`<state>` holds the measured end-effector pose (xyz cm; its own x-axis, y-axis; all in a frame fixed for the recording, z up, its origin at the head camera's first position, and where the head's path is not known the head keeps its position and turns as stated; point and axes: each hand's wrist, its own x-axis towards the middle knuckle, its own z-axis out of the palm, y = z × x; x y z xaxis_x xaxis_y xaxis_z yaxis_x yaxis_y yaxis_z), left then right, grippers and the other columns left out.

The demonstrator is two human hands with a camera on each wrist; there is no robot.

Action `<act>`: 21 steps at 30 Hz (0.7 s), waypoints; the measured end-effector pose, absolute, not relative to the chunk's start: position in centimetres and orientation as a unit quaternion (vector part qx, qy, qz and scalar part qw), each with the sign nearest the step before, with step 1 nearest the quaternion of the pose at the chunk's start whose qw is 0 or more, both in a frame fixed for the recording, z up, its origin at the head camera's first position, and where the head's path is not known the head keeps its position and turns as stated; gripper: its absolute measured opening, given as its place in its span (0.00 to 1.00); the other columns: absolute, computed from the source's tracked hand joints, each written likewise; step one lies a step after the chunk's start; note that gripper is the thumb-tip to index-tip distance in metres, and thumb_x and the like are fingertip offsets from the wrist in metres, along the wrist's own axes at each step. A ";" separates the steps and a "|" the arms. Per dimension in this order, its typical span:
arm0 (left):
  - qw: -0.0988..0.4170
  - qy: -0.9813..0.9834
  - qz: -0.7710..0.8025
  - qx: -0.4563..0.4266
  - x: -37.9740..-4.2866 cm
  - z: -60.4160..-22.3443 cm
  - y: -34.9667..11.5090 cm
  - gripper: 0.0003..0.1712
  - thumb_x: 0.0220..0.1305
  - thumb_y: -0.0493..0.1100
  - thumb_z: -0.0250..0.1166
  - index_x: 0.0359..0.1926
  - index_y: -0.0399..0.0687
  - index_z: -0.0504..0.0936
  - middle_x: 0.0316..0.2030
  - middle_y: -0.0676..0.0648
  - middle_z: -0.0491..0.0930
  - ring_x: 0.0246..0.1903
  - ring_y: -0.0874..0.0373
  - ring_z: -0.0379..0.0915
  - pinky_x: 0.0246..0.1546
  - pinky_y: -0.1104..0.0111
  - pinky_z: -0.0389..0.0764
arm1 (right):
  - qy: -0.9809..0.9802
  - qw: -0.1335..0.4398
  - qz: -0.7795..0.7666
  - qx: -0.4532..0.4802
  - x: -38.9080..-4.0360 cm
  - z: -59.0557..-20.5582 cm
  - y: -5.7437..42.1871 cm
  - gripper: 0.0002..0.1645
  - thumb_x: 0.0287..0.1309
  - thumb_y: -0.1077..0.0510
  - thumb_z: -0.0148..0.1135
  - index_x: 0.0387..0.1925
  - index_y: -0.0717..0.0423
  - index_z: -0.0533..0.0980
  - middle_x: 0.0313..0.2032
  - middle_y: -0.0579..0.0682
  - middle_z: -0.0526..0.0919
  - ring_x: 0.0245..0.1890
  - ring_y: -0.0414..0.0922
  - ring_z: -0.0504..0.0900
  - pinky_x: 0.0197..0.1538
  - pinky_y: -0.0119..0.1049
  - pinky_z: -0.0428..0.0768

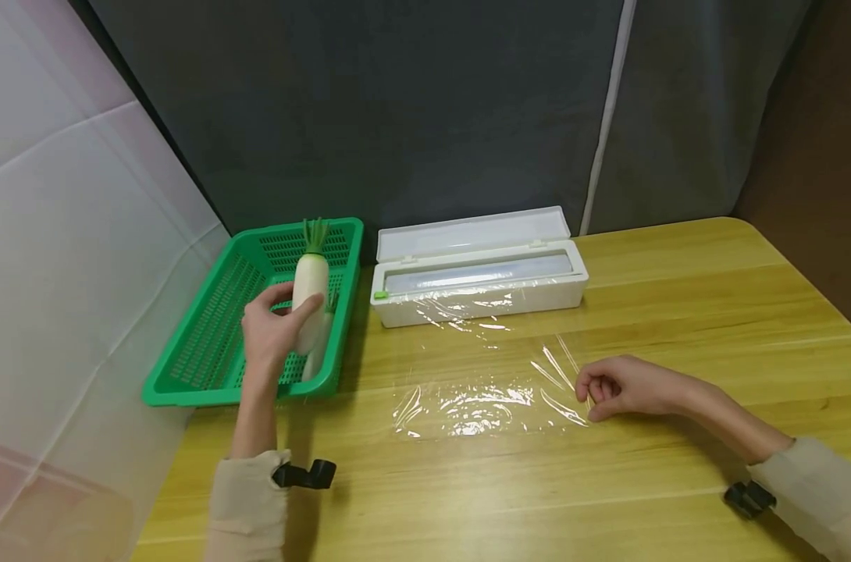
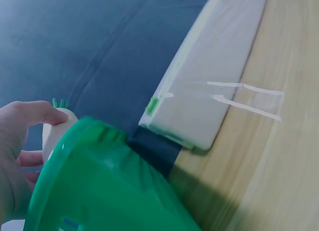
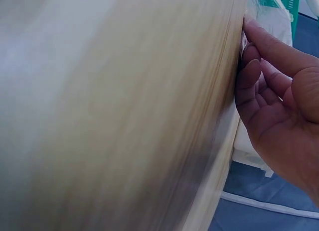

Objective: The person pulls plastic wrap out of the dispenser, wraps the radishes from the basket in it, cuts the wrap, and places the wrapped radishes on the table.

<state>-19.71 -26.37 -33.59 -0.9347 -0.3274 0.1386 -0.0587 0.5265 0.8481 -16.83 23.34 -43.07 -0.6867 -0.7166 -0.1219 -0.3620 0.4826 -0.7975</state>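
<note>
the right hand (image 1: 618, 386) rests on the wooden surface (image 1: 678, 312) toward its right edge, fingers curled at the edge of a sheet of plastic wrap (image 1: 482, 394); whether it pinches the film, i cannot tell. the wrap looks thin, clingy and easily creased. farther back, at the left edge, the left hand (image 1: 271, 332) grips a white radish (image 1: 310, 300) round its middle, above the green basket (image 1: 208, 343). the radish looks firm, smooth, fairly heavy. a wrap box (image 1: 478, 273) sits behind, lid open.
</note>
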 end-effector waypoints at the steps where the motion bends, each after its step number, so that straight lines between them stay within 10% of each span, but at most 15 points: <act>1: 0.141 -0.860 -0.477 0.113 -19.7 -33.5 -26.2 0.33 0.61 0.58 0.71 0.61 0.44 0.81 0.49 0.44 0.79 0.37 0.58 0.77 0.31 0.70 0.80 | 0.831 0.227 -0.391 -0.324 -16.8 -43.1 23.3 0.11 0.56 0.56 0.75 0.38 0.50 0.79 0.26 0.41 0.74 0.28 0.36 0.72 0.33 0.30 0.74; 21: 0.147 -0.834 -0.524 0.090 -19.4 -34.0 -24.2 0.31 0.61 0.54 0.73 0.61 0.44 0.81 0.54 0.45 0.79 0.41 0.57 0.76 0.36 0.68 0.80 | 0.833 0.256 -0.385 -0.305 -17.2 -42.7 23.3 0.12 0.54 0.56 0.76 0.36 0.50 0.79 0.25 0.42 0.74 0.28 0.38 0.73 0.33 0.30 0.73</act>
